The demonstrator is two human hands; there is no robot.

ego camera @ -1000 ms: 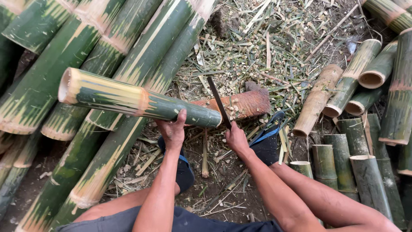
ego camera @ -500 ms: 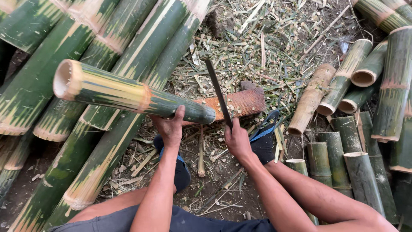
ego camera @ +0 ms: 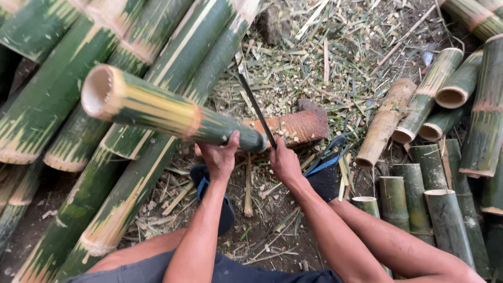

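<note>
My left hand (ego camera: pixel 220 157) grips a green and yellow bamboo section (ego camera: pixel 167 112), hollow open end up at the left, lower end resting on a reddish-brown wooden block (ego camera: pixel 301 126). My right hand (ego camera: pixel 285 162) holds the handle of a long dark blade (ego camera: pixel 255 107), raised upright just right of the bamboo's lower end. The blade points away from me and stands close beside the bamboo's end.
Long green bamboo poles (ego camera: pixel 47 99) lie at the left. Short cut bamboo pieces (ego camera: pixel 435 199) are piled at the right. Chips and slivers (ego camera: pixel 325 57) cover the ground ahead. Blue-strapped sandals (ego camera: pixel 327 170) are on my feet under my hands.
The bamboo's open end has swung closer to the camera and toward the right. The blade has lifted slightly and both hands have shifted a little right.
</note>
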